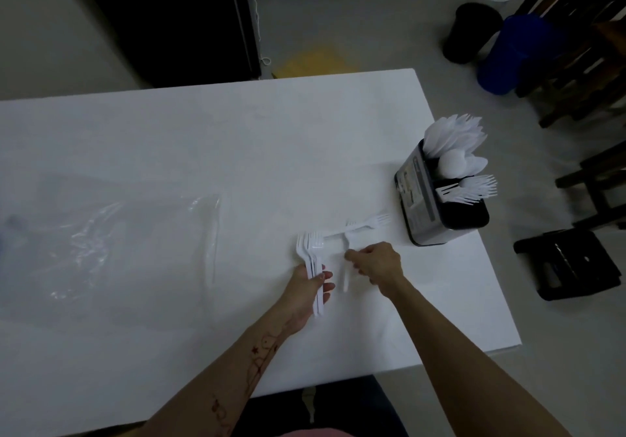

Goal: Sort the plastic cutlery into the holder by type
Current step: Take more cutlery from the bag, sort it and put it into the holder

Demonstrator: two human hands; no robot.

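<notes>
White plastic forks (311, 250) are bunched in the left hand (310, 287), which grips their handles above the table (169, 152). The right hand (376, 262) pinches one fork (346, 267) lying on the table, another fork (367, 224) just beyond. At the table's right edge, the holder (430, 206) carries sorted cutlery.

A canteen-like room: white table (203, 138), stacked wooden chairs (582, 40), bins (472, 32).

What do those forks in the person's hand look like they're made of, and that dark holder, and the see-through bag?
Forks: thin white plastic, likely; matte and uniform in colour.
Holder: dark walls with a dull sheen and a label; plastic or coated metal, can't tell.
Bag: clear soft plastic film; it crinkles and glints.
</notes>
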